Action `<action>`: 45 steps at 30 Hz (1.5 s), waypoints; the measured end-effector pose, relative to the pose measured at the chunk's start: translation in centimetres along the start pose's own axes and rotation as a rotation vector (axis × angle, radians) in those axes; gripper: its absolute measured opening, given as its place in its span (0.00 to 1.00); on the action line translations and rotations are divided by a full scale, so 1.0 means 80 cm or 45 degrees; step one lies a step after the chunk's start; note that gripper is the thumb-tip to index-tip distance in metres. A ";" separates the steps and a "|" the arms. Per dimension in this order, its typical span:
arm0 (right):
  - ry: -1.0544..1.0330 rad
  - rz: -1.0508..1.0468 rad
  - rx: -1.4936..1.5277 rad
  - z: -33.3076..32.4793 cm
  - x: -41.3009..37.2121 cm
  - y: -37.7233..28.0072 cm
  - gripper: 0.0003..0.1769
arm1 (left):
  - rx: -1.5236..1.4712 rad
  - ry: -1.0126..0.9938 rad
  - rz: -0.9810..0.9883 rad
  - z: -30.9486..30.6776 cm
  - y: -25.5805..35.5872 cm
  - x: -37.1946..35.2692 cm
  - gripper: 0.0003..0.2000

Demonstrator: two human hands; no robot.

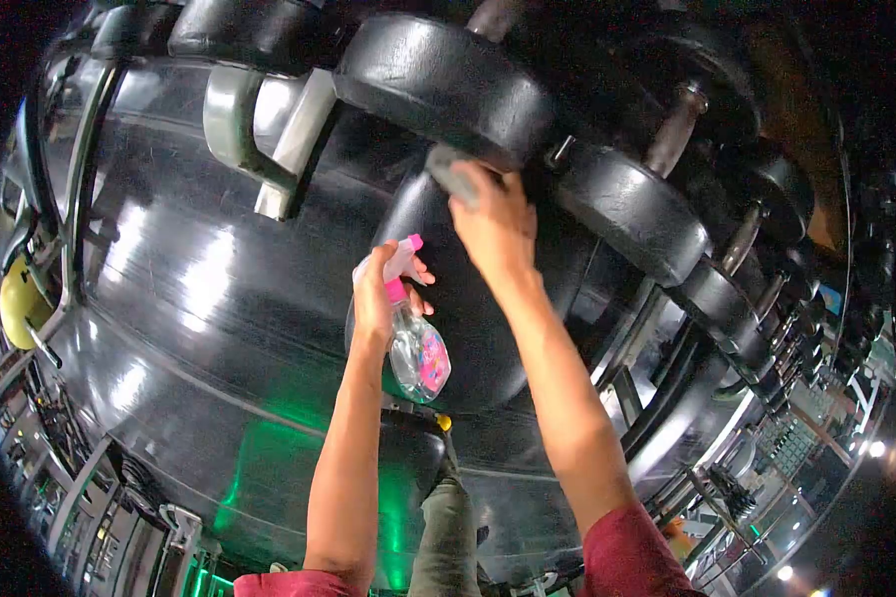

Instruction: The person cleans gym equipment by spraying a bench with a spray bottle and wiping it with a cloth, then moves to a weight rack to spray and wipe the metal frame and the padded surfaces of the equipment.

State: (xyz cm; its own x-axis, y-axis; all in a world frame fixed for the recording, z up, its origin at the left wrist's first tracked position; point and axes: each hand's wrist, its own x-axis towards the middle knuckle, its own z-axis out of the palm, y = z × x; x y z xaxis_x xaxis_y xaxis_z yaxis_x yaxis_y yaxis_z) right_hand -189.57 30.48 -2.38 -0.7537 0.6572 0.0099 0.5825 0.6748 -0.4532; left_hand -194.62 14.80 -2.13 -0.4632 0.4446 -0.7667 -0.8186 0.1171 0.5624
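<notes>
My left hand (376, 297) is wrapped round the neck of a clear spray bottle (415, 348) with a pink and white trigger head and a pink floral label. In my right hand (496, 214) is a grey cloth (452, 175), pressed toward a black padded surface (408, 204) below the dumbbells. Just above the cloth hangs the round head of a large black dumbbell (443, 85). Another black dumbbell (632, 209) lies to the right of my right hand.
A row of dumbbells (724, 308) recedes to the right on a rack. A white metal bracket (294, 149) stands at upper left. Glossy black floor (199, 328) stretches left, with a yellow-green ball (25, 303) at its edge. My trouser leg (448, 537) shows below.
</notes>
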 end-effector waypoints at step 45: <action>0.510 0.469 0.346 -0.007 -0.047 0.012 0.22 | 0.066 -0.028 -0.009 -0.008 0.003 0.010 0.24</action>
State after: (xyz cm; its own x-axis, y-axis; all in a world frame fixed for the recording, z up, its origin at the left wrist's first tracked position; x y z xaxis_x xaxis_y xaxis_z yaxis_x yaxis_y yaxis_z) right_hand -186.02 28.84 -2.34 -0.3132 0.9421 0.1202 0.6449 0.3038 -0.7013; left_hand -195.38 14.64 -2.83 -0.4496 0.4630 -0.7639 -0.8028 0.1654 0.5728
